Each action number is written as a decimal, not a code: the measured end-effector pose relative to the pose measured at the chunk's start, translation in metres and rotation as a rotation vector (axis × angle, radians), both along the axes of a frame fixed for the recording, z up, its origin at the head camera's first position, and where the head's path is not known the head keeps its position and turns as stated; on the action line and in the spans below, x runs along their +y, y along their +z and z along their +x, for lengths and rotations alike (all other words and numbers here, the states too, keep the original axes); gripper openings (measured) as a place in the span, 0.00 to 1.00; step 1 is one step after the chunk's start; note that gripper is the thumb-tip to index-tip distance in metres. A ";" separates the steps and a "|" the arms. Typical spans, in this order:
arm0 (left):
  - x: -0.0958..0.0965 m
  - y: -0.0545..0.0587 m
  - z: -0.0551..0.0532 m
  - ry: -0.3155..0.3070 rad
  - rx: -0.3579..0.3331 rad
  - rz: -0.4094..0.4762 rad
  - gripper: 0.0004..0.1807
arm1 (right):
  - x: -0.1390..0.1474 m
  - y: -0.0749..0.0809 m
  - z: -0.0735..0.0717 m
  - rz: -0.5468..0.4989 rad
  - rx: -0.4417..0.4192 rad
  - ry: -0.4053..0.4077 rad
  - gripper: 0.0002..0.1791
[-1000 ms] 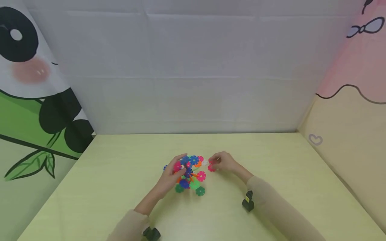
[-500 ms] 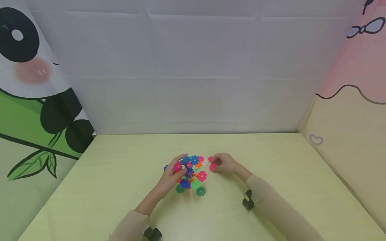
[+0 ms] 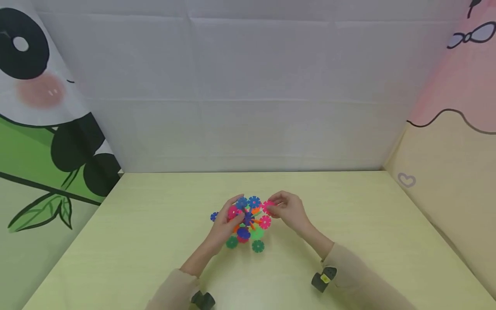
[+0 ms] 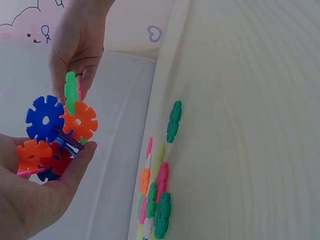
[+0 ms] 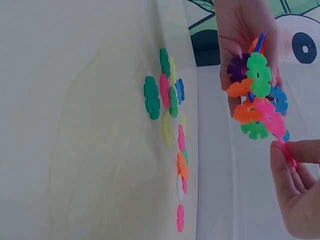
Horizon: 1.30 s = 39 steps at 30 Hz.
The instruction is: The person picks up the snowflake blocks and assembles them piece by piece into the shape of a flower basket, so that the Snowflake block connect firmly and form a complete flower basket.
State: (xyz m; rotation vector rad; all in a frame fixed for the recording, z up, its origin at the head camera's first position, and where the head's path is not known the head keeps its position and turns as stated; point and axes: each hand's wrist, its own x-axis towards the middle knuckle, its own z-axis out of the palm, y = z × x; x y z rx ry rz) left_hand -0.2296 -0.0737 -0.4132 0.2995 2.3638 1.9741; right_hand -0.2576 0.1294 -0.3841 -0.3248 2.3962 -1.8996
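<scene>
In the head view my left hand (image 3: 222, 226) grips a cluster of interlocking snowflake discs (image 3: 248, 218) in blue, orange, green and pink. Its thumb lies across the front of the cluster, and in the left wrist view a blue disc (image 4: 45, 119) and an orange disc (image 4: 82, 121) stick out past the thumb. My right hand (image 3: 291, 213) pinches a pink snowflake disc (image 5: 286, 152) between thumb and fingers. That disc's edge meets another pink disc (image 5: 269, 116) on the cluster's side in the right wrist view. The left palm is partly hidden behind the cluster.
Loose snowflake discs lie on the pale table, among them a dark green disc (image 5: 152, 97), an orange disc (image 5: 182, 166) and a separate green disc (image 4: 174, 121). A white backdrop (image 3: 248, 94) rises at the table's far edge, with printed panels at both sides.
The right hand has brought its pink disc left, from a gap beside the cluster to its right side. The left hand has shifted slightly right with the cluster.
</scene>
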 end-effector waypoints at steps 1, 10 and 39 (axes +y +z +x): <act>0.001 0.001 0.000 0.000 0.001 0.004 0.27 | -0.002 0.004 0.004 -0.008 0.008 -0.007 0.10; 0.008 0.000 -0.002 0.018 0.034 0.023 0.26 | -0.007 -0.007 0.002 0.002 0.062 -0.094 0.09; 0.024 0.008 -0.007 0.104 0.138 -0.004 0.25 | -0.016 -0.023 -0.008 -0.147 0.204 -0.217 0.07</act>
